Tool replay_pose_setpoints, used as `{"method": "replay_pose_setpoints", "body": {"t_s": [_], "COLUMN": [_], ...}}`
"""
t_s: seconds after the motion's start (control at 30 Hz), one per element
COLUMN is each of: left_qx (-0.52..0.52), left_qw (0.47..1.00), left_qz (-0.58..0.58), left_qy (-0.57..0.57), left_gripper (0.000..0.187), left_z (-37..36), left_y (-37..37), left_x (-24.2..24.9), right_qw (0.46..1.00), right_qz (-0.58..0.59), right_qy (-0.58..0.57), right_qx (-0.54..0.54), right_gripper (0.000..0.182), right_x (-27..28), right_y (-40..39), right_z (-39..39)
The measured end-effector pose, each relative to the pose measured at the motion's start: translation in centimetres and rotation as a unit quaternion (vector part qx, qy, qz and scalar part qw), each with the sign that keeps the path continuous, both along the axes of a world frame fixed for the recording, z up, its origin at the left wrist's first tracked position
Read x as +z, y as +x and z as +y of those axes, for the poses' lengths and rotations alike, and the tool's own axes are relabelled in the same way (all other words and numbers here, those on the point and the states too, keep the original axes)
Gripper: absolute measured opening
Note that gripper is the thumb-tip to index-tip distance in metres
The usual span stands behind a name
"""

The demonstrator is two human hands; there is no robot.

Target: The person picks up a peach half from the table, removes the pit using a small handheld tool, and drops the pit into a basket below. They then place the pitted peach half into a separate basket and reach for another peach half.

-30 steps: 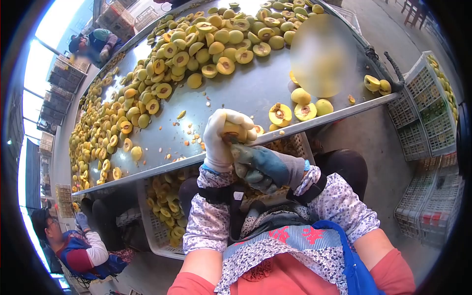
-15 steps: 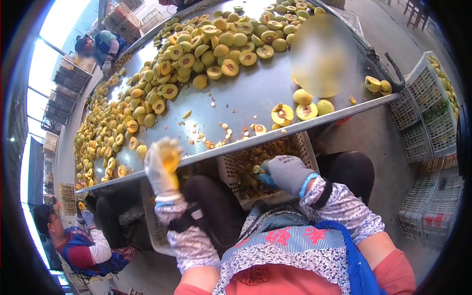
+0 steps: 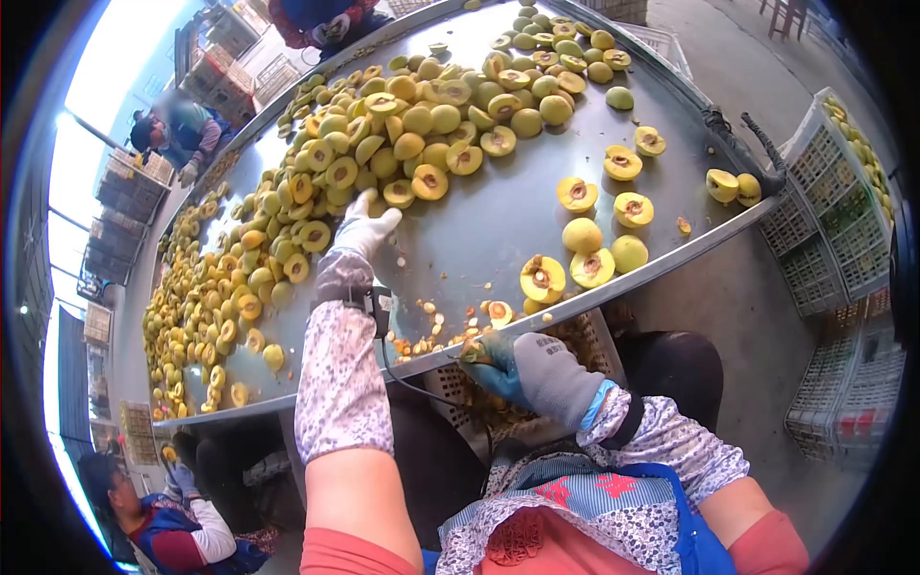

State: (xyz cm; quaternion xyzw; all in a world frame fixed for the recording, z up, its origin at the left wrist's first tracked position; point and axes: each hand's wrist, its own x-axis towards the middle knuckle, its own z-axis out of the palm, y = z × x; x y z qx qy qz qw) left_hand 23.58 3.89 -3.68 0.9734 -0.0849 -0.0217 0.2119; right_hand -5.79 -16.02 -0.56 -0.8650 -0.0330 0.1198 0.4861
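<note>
My left hand (image 3: 364,230), in a white glove, reaches to the near edge of a heap of halved yellow-green stone fruits (image 3: 422,120). Its fingers are apart, with the tips against the fruit. My right hand (image 3: 541,369), in a grey glove with teal fingers, is closed at the table's near edge. A small dark tip shows at its fingers, but I cannot make out what it holds. Close to it on the metal table (image 3: 479,225) lie loose pits and scraps (image 3: 431,331) and a halved fruit (image 3: 542,279).
A white crate (image 3: 599,350) with scraps stands below the table edge, above my lap. Stacked crates (image 3: 824,211) stand at the right. Co-workers sit at the lower left (image 3: 182,508) and far left (image 3: 187,134); another is at the far side (image 3: 321,24).
My left hand has moved from the near edge, where it held a yellow fruit, forward to the heap. My right hand has shifted slightly left and nearer the table edge. More fruit halves now show at right.
</note>
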Motion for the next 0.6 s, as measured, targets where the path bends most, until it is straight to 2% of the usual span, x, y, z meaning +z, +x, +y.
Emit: {"method": "replay_pose_setpoints", "body": {"t_s": [0.03,0.07,0.17,0.2,0.23,0.27,0.3,0.37,0.4,0.5,0.53,0.6], "left_qx": [-0.005,0.011,-0.020,-0.028,0.017,0.006,-0.005,-0.099,-0.095,0.024,0.038,0.043], "left_qw": [0.999,0.996,0.996,0.998,0.986,0.922,0.809,0.700,0.678,0.595,0.613,0.613], "left_qz": [-0.007,-0.016,0.028,0.011,0.063,0.151,0.230,0.265,0.263,0.278,0.238,0.223], "left_qy": [0.053,0.090,0.083,-0.050,-0.155,-0.357,-0.541,-0.656,-0.680,-0.754,-0.753,-0.757], "left_gripper": [0.066,0.054,0.046,0.043,0.040,0.038,0.037,0.037,0.038,0.034,0.032,0.033], "left_z": [-0.6,-1.3,-1.1,-0.4,0.1,0.6,1.2,1.0,0.1,-2.4,-3.5,-4.8], "left_y": [0.6,0.4,-0.1,-0.6,-1.1,-2.9,-5.0,-9.3,-11.8,-16.8,-18.4,-20.1], "left_x": [-0.6,-0.5,0.4,0.1,0.0,1.2,2.2,3.3,3.9,3.6,3.7,3.8], "right_qw": [1.000,1.000,0.999,0.999,0.997,0.993,0.993,0.964,0.967,0.954,0.958,0.965], "right_qz": [0.002,-0.006,-0.037,-0.036,-0.042,-0.047,-0.047,-0.073,-0.060,-0.106,-0.097,-0.077], "right_qy": [-0.004,-0.014,0.025,0.026,0.044,0.063,0.065,0.203,0.201,0.238,0.225,0.207], "right_qx": [0.007,-0.001,-0.032,-0.031,-0.057,-0.083,-0.081,-0.154,-0.143,-0.150,-0.147,-0.139], "right_gripper": [0.036,0.032,0.032,0.032,0.032,0.034,0.034,0.032,0.029,0.034,0.040,0.043], "right_x": [-0.1,-0.2,-0.9,-0.6,-0.1,0.3,0.2,-0.3,-0.4,-1.5,-2.2,-2.3], "right_y": [0.2,0.4,0.5,0.4,0.4,0.4,0.5,0.9,1.2,1.5,1.6,1.6], "right_z": [0.0,0.2,0.7,0.8,0.7,0.8,1.1,1.7,1.7,2.5,2.7,2.7]}}
